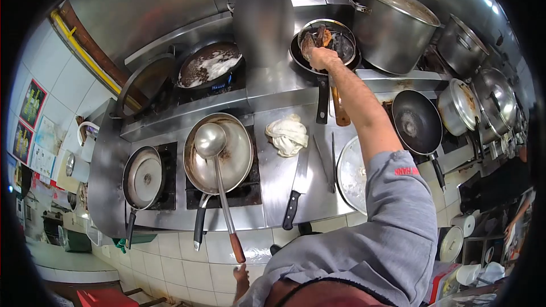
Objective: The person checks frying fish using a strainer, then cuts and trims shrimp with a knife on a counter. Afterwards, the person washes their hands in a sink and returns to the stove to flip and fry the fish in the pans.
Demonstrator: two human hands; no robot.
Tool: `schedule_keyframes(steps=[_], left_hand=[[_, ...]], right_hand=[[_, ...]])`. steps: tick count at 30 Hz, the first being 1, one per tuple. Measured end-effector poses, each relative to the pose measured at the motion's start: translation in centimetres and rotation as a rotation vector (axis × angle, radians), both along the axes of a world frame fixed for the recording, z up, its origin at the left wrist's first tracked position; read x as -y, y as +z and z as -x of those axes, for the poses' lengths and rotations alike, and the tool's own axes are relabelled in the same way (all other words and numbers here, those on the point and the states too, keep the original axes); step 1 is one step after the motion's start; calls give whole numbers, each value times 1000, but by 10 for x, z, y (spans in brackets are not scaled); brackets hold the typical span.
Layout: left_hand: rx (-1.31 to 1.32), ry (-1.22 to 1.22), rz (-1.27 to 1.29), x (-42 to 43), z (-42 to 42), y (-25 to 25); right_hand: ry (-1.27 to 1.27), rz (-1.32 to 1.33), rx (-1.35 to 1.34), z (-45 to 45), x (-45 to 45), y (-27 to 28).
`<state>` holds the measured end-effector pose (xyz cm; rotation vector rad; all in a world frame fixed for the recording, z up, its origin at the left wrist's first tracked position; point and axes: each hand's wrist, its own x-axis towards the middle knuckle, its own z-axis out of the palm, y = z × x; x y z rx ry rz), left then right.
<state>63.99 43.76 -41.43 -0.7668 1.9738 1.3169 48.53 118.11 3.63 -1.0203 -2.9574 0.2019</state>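
My right hand (323, 58) reaches to the back burner. Its fingers are closed around a dark browned piece of food (309, 44), with an orange piece (325, 37) showing beside it. Just under them is a round wire strainer (344, 29) with a wooden handle (341, 111), lying over a black pan (322, 99). Low in the view, my left hand (242, 276) hangs in front of the stove, fingers loosely apart, no object visible in it. Nearest to it is the wooden handle end of a ladle (210, 140), whose bowl rests in a steel frying pan (239, 162).
A knife (292, 207), long tongs (325, 165), a crumpled cloth (287, 135) and a round lid (351, 176) lie on the counter. A tall stockpot (392, 34) stands behind my right arm. Flame burns beneath the pan with white foam (210, 65).
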Motion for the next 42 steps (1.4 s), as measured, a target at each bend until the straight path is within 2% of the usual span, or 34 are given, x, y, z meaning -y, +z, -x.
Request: schedule_keyframes(steps=[2,5,7,8,9,10,12,13,15,18,20,21,24,25,27,28,29,30,31,32,33,34,35,36,37,38,39,40,41,42], left_hand=[[29,95,156,22,-33,1],[-22,74,156,15,-49,-9],[38,76,119,7,-57,-12],[101,76,79,5,-62,-16],[156,148,-248,4,-61,-20],[158,150,-248,-1,-60,-18],[83,-185,-96,-16,-49,-15],[50,-60,38,-29,-48,-12],[46,-55,36,-34,-43,-4],[33,-42,34,-35,-34,8],[-36,44,-50,-32,-31,15],[-47,20,17,-37,-25,17],[-100,-92,124,-15,-31,10],[-222,-107,217,-8,-34,-2],[-147,-58,103,-1,-33,10],[-185,-4,153,0,-35,6],[-144,53,108,0,-35,16],[-128,51,109,3,-34,21],[-120,74,87,5,-34,25],[-123,116,61,9,-34,27],[-144,180,49,15,-36,23],[-149,148,33,22,-38,17],[-153,122,24,34,-40,11],[-218,53,93,47,-44,5],[-242,4,159,62,-49,-2],[-264,-54,224,77,-50,-6],[-228,-79,255,94,-52,5],[-234,-67,275,115,-55,8],[-248,-16,275,137,-61,9],[-262,24,274,160,-64,13]], right_hand=[[-2,21,11,14,-11,-7],[-25,-5,-8,25,-20,-13],[-24,14,11,29,-27,-17],[-24,30,35,29,-29,-19],[-12,23,39,28,-31,-21],[-10,24,41,27,-31,-20],[-19,82,75,26,-33,-19],[-18,83,77,28,-33,-19],[-44,68,7,33,-35,-18],[-4,96,44,35,-43,-29],[22,62,2,45,-64,-41],[57,32,-36,51,-66,-49],[200,-99,2,38,-32,0],[338,-114,-79,31,-19,13],[495,38,-234,-5,38,50],[469,132,-158,-30,89,80],[566,201,-208,-47,116,82],[735,152,-291,-61,134,67],[690,282,-158,-77,170,66],[671,268,-108,-85,198,48],[627,257,68,-74,209,11],[548,269,-48,-64,216,-40],[544,179,-198,-45,204,-106],[450,-30,-248,-32,198,-163],[367,-253,-7,-17,176,-227],[340,-198,75,-28,205,-219],[354,-317,79,-18,187,-250],[474,-379,-5,-4,141,-292],[610,-350,203,15,119,-291],[661,-548,35,20,90,-309]])
